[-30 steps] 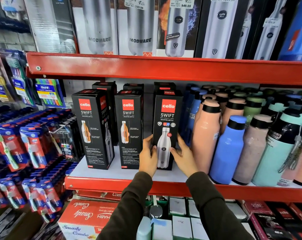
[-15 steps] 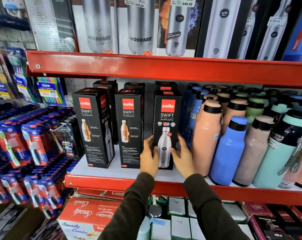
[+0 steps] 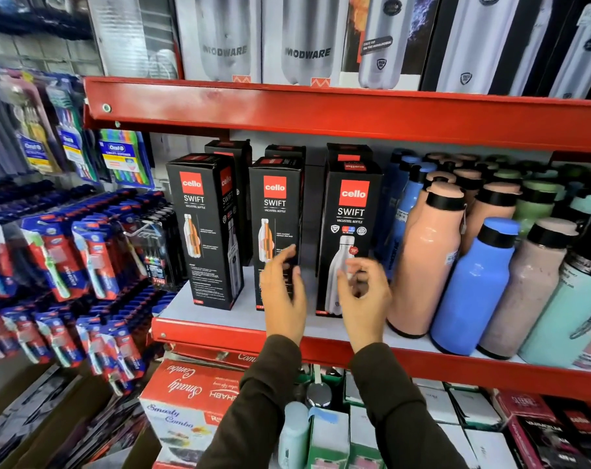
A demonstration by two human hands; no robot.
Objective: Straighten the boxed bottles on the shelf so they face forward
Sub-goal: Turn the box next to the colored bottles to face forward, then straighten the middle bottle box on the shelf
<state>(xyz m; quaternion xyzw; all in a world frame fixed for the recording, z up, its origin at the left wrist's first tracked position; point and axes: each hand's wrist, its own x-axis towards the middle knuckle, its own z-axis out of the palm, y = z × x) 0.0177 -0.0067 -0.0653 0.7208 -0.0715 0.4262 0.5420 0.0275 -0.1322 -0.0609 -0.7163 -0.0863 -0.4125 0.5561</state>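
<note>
Three black Cello Swift boxes stand in a front row on the red shelf [image 3: 219,335]. The right box [image 3: 350,211] shows its front face squarely. The middle box [image 3: 274,211] is turned a little. The left box [image 3: 204,228] is angled, with front and right side both showing. More black boxes stand behind them. My left hand [image 3: 283,292] hovers with fingers apart in front of the middle box's lower part. My right hand [image 3: 363,299] hangs with fingers spread before the right box, holding nothing. Both hands are blurred.
Loose bottles fill the shelf's right side, a peach one [image 3: 426,258] right beside the right box and a blue one [image 3: 473,286] further right. Toothbrush packs [image 3: 60,252] hang at the left. Boxed steel flasks [image 3: 307,38] stand on the shelf above. Cartons [image 3: 189,397] sit below.
Both hands have let go of the right box and drawn back from it. My left hand has shifted left, toward the middle box. The view has moved closer.
</note>
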